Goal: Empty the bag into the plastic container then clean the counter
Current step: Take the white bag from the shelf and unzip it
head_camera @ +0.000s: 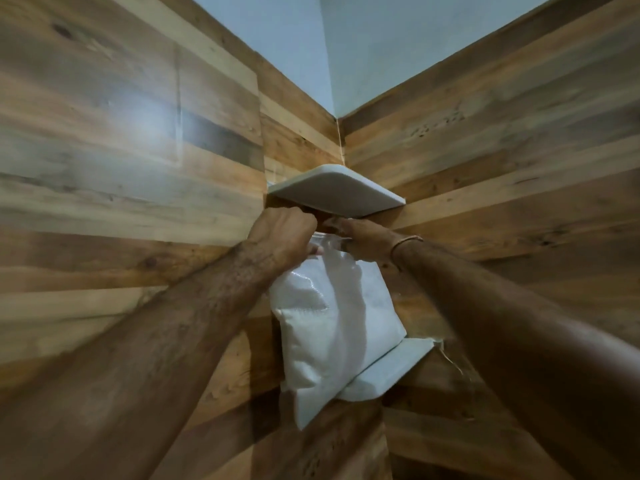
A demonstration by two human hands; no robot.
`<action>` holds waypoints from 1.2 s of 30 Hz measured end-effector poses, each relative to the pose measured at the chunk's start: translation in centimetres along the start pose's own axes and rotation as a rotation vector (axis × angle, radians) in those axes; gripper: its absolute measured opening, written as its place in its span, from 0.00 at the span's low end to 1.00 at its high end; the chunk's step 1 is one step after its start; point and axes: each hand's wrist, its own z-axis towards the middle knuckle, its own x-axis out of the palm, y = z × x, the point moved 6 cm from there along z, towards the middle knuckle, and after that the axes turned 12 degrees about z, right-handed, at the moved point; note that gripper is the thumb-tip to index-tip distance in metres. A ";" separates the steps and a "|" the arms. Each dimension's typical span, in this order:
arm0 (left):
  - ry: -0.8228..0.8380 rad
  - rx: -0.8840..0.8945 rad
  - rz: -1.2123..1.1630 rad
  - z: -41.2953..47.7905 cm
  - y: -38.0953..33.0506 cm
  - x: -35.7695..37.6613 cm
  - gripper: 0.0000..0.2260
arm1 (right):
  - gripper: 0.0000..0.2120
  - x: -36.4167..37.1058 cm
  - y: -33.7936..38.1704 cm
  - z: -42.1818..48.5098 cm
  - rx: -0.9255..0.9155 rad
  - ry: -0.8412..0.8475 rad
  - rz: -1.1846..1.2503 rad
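A clear plastic bag full of white powder or grain hangs in the corner of a wood-panelled wall. My left hand grips its top edge from the left. On the right side of that edge my right hand, with a thin bangle on the wrist, holds it too. The bag's lower part rests against a white corner shelf. Both hands sit just under a second, higher white corner shelf. No plastic container and no counter are in view.
Wood-plank walls meet in a corner straight ahead, with pale blue wall above them. A thin string hangs beside the lower shelf on the right.
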 end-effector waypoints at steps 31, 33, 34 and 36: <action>-0.283 0.121 -0.437 -16.7 -13.8 -20.2 0.27 | 0.22 -20.6 -0.7 -39.2 0.014 -0.140 -0.280; -0.283 0.148 -0.434 -20.5 -16.9 -22.4 0.29 | 0.27 -20.9 -0.8 -44.8 0.034 -0.122 -0.270; -0.294 0.169 -0.451 -22.4 -18.5 -23.7 0.27 | 0.28 -20.8 -1.1 -47.6 0.047 -0.105 -0.262; -0.276 0.200 -0.518 -26.1 -21.5 -25.9 0.22 | 0.24 -20.4 -1.6 -53.1 0.088 -0.066 -0.256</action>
